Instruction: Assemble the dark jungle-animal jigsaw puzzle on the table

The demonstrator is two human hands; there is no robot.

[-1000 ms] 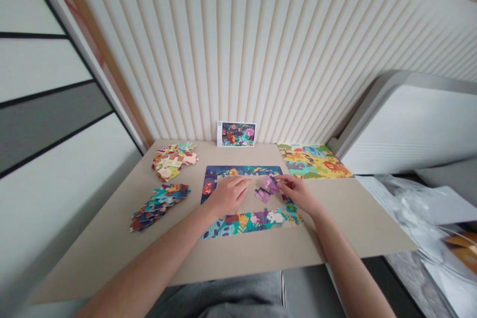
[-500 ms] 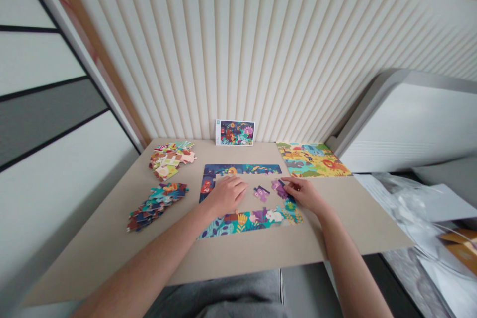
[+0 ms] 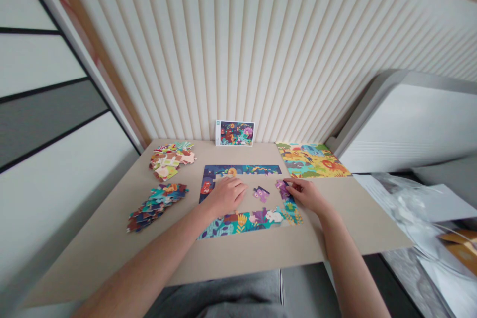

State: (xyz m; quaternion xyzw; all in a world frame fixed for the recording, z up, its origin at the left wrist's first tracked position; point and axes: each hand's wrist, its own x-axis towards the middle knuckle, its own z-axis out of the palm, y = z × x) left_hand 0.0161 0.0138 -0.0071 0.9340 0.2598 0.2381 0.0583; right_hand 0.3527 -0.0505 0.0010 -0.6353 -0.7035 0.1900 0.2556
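My left hand [image 3: 230,194] rests palm down over the left part of a partly assembled jigsaw puzzle [image 3: 246,225], fingers stretched out and holding nothing. At the puzzle's right border, my right hand [image 3: 301,194] has its fingertips closed on a purple puzzle piece [image 3: 282,189]. That piece lies against the dark edge pieces; whether it is locked in is hidden by the fingers. A loose purple piece [image 3: 261,194] with a dark corner lies inside the frame of joined pieces, between the two hands.
A picture card [image 3: 237,133] leans upright against the ribbed wall. Left of the puzzle are two piles, dark-coloured pieces [image 3: 156,206] nearer and light-coloured pieces [image 3: 171,159] farther. An assembled yellow animal puzzle [image 3: 313,160] lies at the back right.
My right hand has shifted slightly to the right, and the purple piece under its fingertips now sits closer to the right border. My left hand stays put.
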